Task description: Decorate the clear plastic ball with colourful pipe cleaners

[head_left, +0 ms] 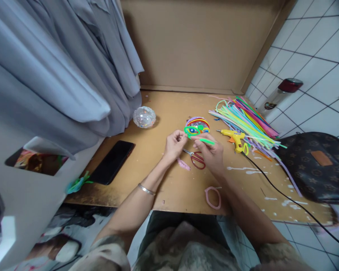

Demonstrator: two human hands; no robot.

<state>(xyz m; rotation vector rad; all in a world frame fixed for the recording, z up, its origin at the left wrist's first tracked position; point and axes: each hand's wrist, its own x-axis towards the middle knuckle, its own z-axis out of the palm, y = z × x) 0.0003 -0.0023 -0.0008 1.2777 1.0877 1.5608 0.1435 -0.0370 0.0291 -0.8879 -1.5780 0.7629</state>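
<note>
Passable: clear ball (144,117) to striped ball (198,119) | blocking right: glue gun (236,140), pipe cleaners (244,122)

Two balls (197,125) (144,117), one glue gun (236,140), one phone (112,162)

"What are they wearing up top?"
"They are wearing a mottled grey-brown shirt (186,248) with short, similarly patterned sleeves (278,253)."
"And otherwise?"
"Dark legwear (155,227) is showing past the hem, and a slim, silver-coloured bracelet (147,189) is circling the left forearm (132,211)."

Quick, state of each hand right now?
Left hand: closed in a pinch by the green loop; whether it grips it can't be told.
Right hand: closed, holding the green strip.
</note>
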